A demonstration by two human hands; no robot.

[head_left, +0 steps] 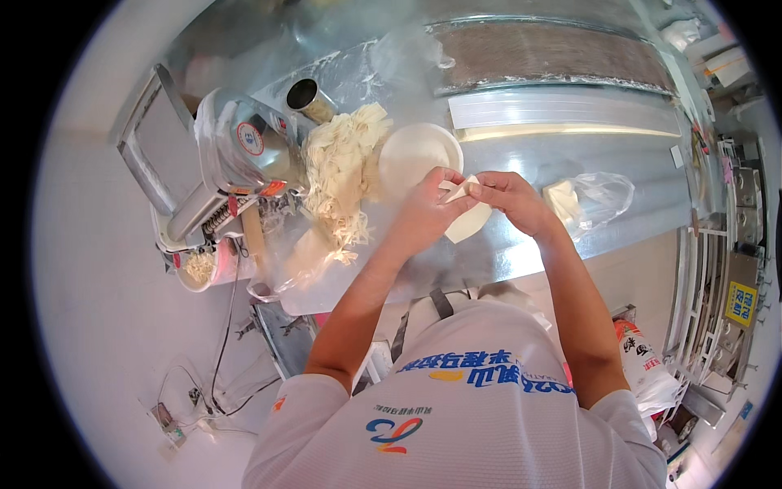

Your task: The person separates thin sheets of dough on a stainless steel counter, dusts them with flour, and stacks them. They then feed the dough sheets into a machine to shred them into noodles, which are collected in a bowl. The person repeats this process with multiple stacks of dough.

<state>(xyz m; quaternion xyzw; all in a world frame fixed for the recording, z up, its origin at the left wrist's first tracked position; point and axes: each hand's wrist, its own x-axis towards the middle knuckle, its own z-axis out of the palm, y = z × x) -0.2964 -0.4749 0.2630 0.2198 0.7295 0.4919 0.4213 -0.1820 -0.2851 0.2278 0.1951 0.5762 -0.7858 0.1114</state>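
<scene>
While left hand (430, 205) and right hand (515, 201) both pinch its top, the pale dough sheet (470, 224) sits between them above the metal table (570, 155), free flap pointing bodyward, neither hand clearly nearer.

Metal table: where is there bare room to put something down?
Bare metal shows between the cream-edged white panel and clear plastic bag, and right of that bag. Left is crowded: machine, tin, heaped pale strips and white bowl.
</scene>
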